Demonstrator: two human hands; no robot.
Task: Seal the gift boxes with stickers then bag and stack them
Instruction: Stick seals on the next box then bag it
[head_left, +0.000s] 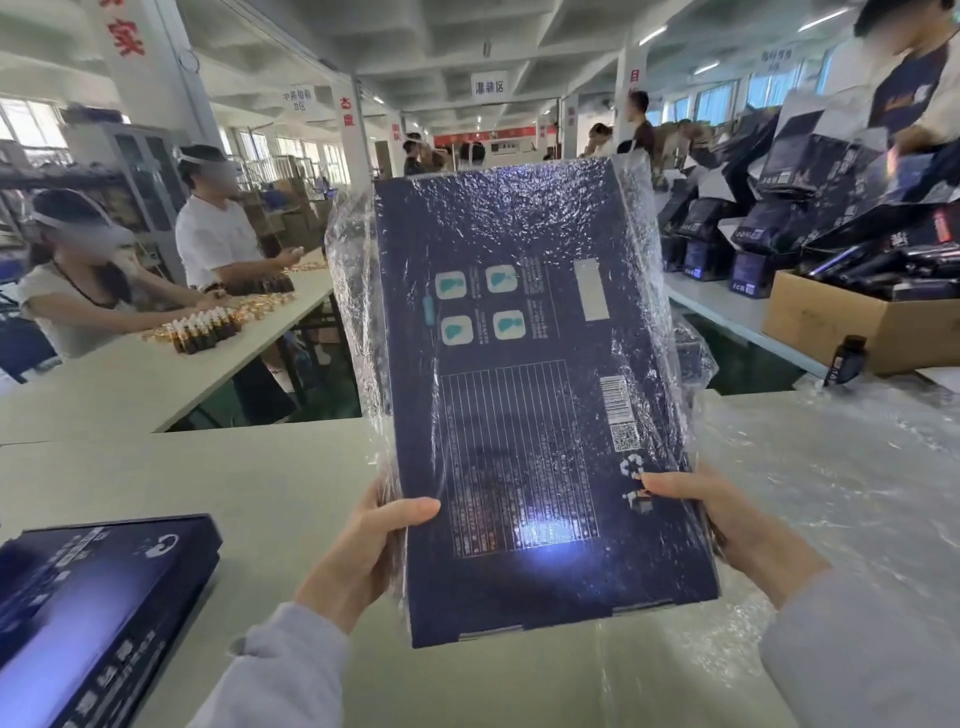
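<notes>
I hold the gift box (519, 364) up above the counter (234, 478), tilted away from me. Most of it is inside the clear bag (353, 291), and only the near end stands out of the bag's mouth. The left grip (363, 551) pinches the left edge, thumb on the printed face and fingers behind, and the right grip (727, 514) does the same on the right edge. To do this step well, I think I should push the box fully to the closed end and pull the film evenly on both sides (a crooked pull can tear it at a corner). On my left a second box (104, 597) lies on the counter, a likely place for stacking. On my right a heap of clear film (831, 493) covers the counter and may slip under the box. Beyond it stand a carton (857, 322) and a small dark bottle (847, 358).
</notes>
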